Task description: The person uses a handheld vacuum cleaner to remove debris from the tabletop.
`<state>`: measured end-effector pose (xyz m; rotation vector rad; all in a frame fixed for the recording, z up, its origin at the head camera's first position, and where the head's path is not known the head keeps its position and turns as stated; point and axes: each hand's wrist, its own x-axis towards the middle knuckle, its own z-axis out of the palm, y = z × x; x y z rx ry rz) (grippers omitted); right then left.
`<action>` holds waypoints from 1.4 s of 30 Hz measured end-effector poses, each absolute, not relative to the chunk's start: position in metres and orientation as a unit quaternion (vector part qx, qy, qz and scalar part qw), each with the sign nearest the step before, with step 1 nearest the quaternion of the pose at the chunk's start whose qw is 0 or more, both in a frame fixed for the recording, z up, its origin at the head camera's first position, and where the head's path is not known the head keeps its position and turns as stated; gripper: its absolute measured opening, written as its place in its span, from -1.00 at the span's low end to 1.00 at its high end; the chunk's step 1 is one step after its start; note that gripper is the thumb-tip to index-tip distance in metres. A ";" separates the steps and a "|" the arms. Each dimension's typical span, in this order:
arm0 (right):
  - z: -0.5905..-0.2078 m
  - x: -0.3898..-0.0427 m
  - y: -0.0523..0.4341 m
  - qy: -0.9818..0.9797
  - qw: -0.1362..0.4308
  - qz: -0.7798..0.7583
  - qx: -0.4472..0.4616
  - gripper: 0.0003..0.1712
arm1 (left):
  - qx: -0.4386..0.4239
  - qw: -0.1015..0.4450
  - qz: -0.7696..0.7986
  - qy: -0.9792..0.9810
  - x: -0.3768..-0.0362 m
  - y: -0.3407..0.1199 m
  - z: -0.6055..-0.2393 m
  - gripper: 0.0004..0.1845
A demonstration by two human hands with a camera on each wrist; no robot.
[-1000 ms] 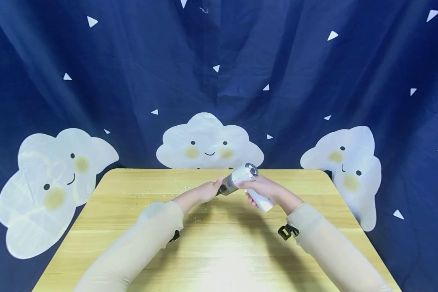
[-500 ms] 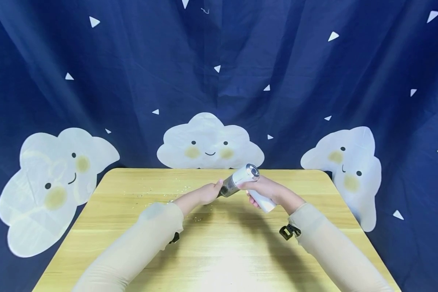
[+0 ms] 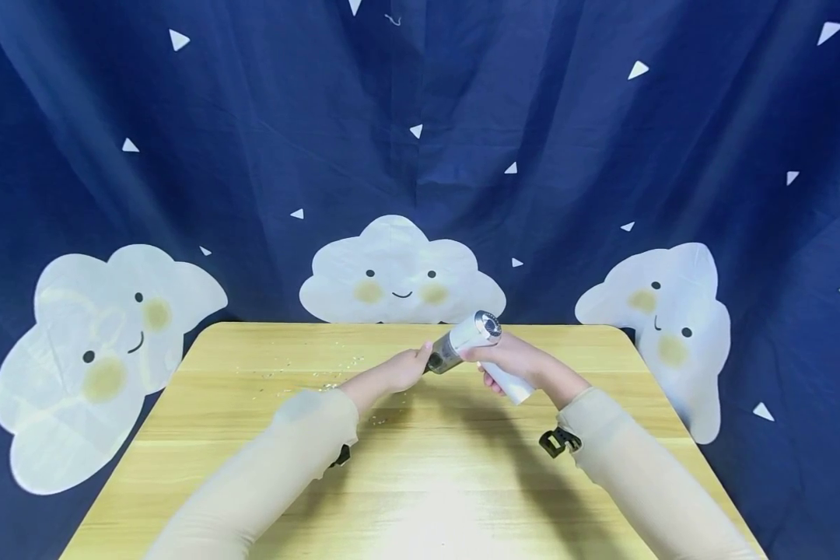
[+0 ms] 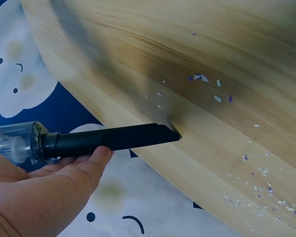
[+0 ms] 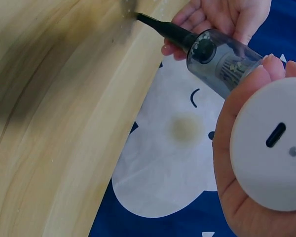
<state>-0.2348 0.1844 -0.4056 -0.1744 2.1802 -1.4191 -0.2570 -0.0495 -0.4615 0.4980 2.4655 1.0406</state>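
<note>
Head view: the right hand (image 3: pixel 514 362) grips the handheld vacuum (image 3: pixel 470 342) above the table (image 3: pixel 462 482). Left wrist view: left hand (image 4: pixel 44 190) fingers cradle the black nozzle (image 4: pixel 113 138), seemingly mid-sweep; next, steer toward paper scraps (image 4: pixel 207 84). Right wrist view: fingers wrap the handle.

No readable words, brand names or numbers appear in any view. The handheld vacuum (image 3: pixel 472 347) carries no legible label on its white body, and its round base (image 5: pixel 271 151) shows only a plain slot and a small dot. The backdrop (image 3: pixel 420 140) bears only cloud faces and triangles.
</note>
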 end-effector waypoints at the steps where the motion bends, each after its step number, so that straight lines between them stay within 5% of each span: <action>1: -0.406 -0.235 0.185 0.806 0.265 -0.525 -0.064 -0.57 | 0.178 0.210 0.374 0.885 -0.257 -0.049 -0.461 -0.22; 42: -0.397 -0.232 0.215 0.820 0.276 -0.498 -0.064 -0.49 | 0.198 0.220 0.391 0.871 -0.256 -0.022 -0.464 -0.22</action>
